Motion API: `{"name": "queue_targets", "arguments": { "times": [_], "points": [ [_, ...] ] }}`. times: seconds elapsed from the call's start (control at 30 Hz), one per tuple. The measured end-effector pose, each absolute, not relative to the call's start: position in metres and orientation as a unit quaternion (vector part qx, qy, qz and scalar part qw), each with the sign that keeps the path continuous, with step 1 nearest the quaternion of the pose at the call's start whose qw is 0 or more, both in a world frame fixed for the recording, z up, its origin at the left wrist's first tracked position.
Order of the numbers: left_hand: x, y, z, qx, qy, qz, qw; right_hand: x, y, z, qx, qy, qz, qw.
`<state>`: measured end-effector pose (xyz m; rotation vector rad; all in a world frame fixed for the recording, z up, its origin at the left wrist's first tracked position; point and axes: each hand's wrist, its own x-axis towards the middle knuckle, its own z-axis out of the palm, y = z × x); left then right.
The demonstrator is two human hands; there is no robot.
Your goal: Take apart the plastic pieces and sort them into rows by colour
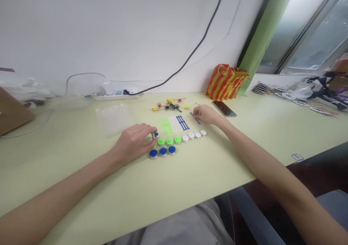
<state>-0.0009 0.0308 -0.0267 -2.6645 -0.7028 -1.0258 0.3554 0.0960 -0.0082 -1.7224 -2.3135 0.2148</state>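
Between the thumb and fingers of my left hand (136, 140), a small round blue-topped piece (155, 133) is pinched, tilted and partly covered. My right hand (202, 113) is closed on one end of a thin blue plastic stick (196, 119), which slants down toward the table. Just right of my left hand run a row of green-topped clear discs (170, 142) and several white-topped discs (191, 136). Nearer to me sit three blue-topped discs (163, 151). Flat between my hands lie groups of green sticks (166, 126), white sticks (174, 124) and blue sticks (182, 123).
Yellow, red and black small parts (171, 106) lie behind the sticks. A phone (224, 108) and a red-yellow striped bag (225, 82) are at the back right. A clear plastic sheet (115, 119) lies left, before a power strip (116, 95). A cardboard box (13, 111) stands far left.
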Motion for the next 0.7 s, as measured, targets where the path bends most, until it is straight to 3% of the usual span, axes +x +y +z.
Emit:
{"name": "queue_targets", "arguments": {
  "times": [0.7],
  "points": [
    [0.0,0.03,-0.024,-0.903,-0.237,-0.343,0.1,0.329,0.094,-0.024,-0.491,-0.841,0.076,0.212]
  ]
}}
